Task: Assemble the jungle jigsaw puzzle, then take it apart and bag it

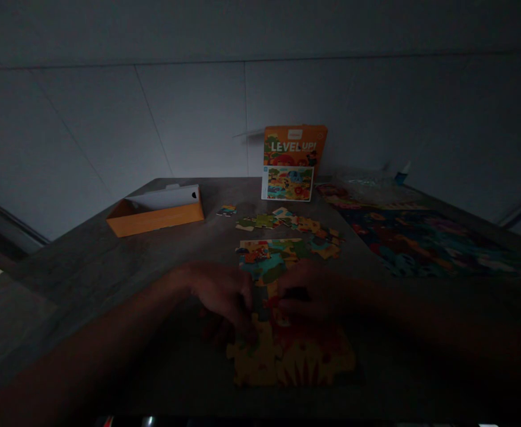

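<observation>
Dim light makes the details hard to read. My left hand (222,292) is closed at the left edge of a yellow jigsaw puzzle piece (256,359), one finger on its top and others curled beside it. My right hand (311,289) is closed in a pinch at the upper edge of a red and yellow joined puzzle section (314,356), by a small red part with an animal face. The yellow piece lies against that section's left side. Just beyond my hands is another partly joined section (267,264) in green, blue and orange. My right fingertips are partly hidden in shadow.
Several loose puzzle pieces (305,224) lie farther back. An orange open box tray (162,216) sits at left. An orange puzzle box (294,145) stands by the wall, a picture card (287,184) before it. A dark colourful sheet (434,237) and clear plastic (371,184) lie at right.
</observation>
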Motion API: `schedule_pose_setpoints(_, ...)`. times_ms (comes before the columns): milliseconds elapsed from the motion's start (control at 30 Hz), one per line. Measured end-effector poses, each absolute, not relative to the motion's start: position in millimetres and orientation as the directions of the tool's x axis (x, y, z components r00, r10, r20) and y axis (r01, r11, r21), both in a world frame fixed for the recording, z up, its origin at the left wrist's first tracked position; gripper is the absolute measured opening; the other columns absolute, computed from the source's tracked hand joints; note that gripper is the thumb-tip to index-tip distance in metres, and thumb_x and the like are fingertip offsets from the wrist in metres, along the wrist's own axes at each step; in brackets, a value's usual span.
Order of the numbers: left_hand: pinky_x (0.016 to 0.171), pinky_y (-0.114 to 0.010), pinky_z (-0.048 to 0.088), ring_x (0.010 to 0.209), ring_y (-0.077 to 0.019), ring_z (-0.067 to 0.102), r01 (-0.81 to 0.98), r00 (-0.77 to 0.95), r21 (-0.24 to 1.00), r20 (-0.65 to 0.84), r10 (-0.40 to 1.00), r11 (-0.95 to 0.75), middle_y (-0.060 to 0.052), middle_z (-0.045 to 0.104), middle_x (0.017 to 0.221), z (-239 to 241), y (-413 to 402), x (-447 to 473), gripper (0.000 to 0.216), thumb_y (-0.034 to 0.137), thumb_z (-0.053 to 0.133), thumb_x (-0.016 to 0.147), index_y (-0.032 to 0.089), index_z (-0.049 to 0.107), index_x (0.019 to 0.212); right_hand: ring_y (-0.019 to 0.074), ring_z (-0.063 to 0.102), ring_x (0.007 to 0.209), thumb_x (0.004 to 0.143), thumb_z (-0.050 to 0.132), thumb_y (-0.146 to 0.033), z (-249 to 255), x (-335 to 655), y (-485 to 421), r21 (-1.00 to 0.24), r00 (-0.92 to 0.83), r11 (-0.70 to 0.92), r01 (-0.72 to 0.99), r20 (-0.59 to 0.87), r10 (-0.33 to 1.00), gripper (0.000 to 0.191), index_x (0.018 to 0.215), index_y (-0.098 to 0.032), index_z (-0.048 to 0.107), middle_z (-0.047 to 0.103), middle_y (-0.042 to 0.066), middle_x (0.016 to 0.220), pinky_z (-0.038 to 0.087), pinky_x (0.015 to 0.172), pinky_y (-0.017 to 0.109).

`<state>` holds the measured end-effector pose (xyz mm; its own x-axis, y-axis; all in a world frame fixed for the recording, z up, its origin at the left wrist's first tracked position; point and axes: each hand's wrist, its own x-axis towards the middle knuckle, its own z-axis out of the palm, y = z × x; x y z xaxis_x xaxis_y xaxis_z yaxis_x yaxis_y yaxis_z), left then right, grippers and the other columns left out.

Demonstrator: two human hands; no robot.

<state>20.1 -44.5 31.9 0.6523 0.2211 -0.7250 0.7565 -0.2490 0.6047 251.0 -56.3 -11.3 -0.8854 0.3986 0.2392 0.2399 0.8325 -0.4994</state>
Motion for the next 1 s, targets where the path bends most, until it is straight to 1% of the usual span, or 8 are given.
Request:
schedule_pose_setpoints(133, 0.033, -0.017, 0.039, 0.037, -0.0116, 0.055, 0.764, 0.645, 0.602, -0.720, 0.257, -0.232, 0.000, 0.060, 0.047, 37.3, -52.1, 23.9, 0.044, 0.054, 0.073, 0.076, 0.016, 0.061, 0.055, 0.0108, 0.047, 0.055, 0.094, 0.050, -0.038, -11.5, 250.9, -56.2, -0.488, -0.879, 0.840, 0.236, 0.261, 0.398, 0.030, 0.073, -0.017, 0.059, 0.053, -0.001, 0.062, 0.031, 0.055, 0.024)
schedule_pose_setpoints(233, 0.032, -0.016, 0.039, 0.035, -0.0098, 0.050, 0.782, 0.622, 0.581, -0.721, 0.304, -0.223, 0.002, 0.055, 0.045, 40.8, -56.6, 26.7, 0.046, 0.055, 0.076, 0.072, 0.017, 0.060, 0.054, 0.0106, 0.046, 0.054, 0.093, 0.051, -0.038, -13.4, 251.1, -55.4, -0.482, -0.877, 0.844, 0.234, 0.270, 0.398, 0.030, 0.072, -0.017, 0.058, 0.052, -0.002, 0.061, 0.030, 0.055, 0.024)
schedule_pose_setpoints(367, 0.032, -0.018, 0.038, 0.034, -0.0099, 0.048, 0.798, 0.603, 0.541, -0.706, 0.372, -0.265, 0.002, 0.053, 0.044, 40.8, -60.4, 28.2, 0.049, 0.056, 0.075, 0.073, 0.016, 0.056, 0.050, 0.0101, 0.046, 0.054, 0.092, 0.051, -0.038, -14.1, 250.5, -55.1, -0.493, -0.879, 0.843, 0.217, 0.277, 0.389, 0.030, 0.072, -0.017, 0.058, 0.051, -0.002, 0.060, 0.030, 0.054, 0.023)
schedule_pose_setpoints(533, 0.031, -0.016, 0.036, 0.033, -0.0091, 0.047, 0.780, 0.621, 0.562, -0.638, 0.456, -0.275, 0.004, 0.050, 0.041, 38.0, -63.7, 27.3, 0.047, 0.053, 0.078, 0.069, 0.017, 0.055, 0.051, 0.0102, 0.045, 0.053, 0.091, 0.051, -0.036, -12.0, 249.7, -55.9, -0.470, -0.877, 0.849, 0.242, 0.268, 0.398, 0.029, 0.070, -0.017, 0.056, 0.050, -0.002, 0.060, 0.031, 0.054, 0.024)
schedule_pose_setpoints(667, 0.029, -0.016, 0.034, 0.033, -0.0087, 0.045, 0.775, 0.629, 0.557, -0.632, 0.452, -0.299, 0.004, 0.051, 0.043, 39.3, -65.0, 28.0, 0.046, 0.053, 0.077, 0.071, 0.017, 0.055, 0.052, 0.0104, 0.047, 0.054, 0.092, 0.052, -0.036, -12.0, 250.0, -55.8, -0.468, -0.880, 0.852, 0.236, 0.268, 0.391, 0.028, 0.072, -0.017, 0.058, 0.051, -0.003, 0.060, 0.031, 0.055, 0.024)
schedule_pose_setpoints(767, 0.031, -0.017, 0.035, 0.035, -0.0096, 0.047, 0.786, 0.617, 0.536, -0.645, 0.451, -0.309, 0.004, 0.052, 0.044, 40.7, -64.2, 28.5, 0.045, 0.053, 0.076, 0.071, 0.017, 0.056, 0.053, 0.0104, 0.047, 0.055, 0.092, 0.052, -0.036, -11.6, 250.2, -56.1, -0.477, -0.881, 0.849, 0.228, 0.271, 0.389, 0.029, 0.073, -0.016, 0.059, 0.052, -0.002, 0.061, 0.032, 0.055, 0.024)
schedule_pose_setpoints(900, 0.031, -0.017, 0.034, 0.034, -0.0097, 0.047, 0.802, 0.595, 0.503, -0.632, 0.496, -0.322, 0.003, 0.050, 0.042, 38.8, -57.5, 25.2, 0.047, 0.052, 0.074, 0.073, 0.017, 0.055, 0.050, 0.0104, 0.047, 0.054, 0.093, 0.053, -0.037, -8.9, 250.0, -57.2, -0.483, -0.883, 0.841, 0.244, 0.248, 0.399, 0.029, 0.074, -0.016, 0.059, 0.053, -0.002, 0.061, 0.032, 0.055, 0.024)
schedule_pose_setpoints(1000, 0.032, -0.017, 0.033, 0.035, -0.0091, 0.046, 0.766, 0.633, 0.561, -0.567, 0.528, -0.315, 0.005, 0.050, 0.044, 35.2, -48.2, 19.1, 0.037, 0.047, 0.073, 0.075, 0.017, 0.059, 0.058, 0.0104, 0.048, 0.055, 0.091, 0.056, -0.037, -7.0, 249.7, -58.0, -0.502, -0.882, 0.826, 0.257, 0.227, 0.413, 0.026, 0.075, -0.017, 0.060, 0.054, -0.002, 0.061, 0.032, 0.055, 0.023)
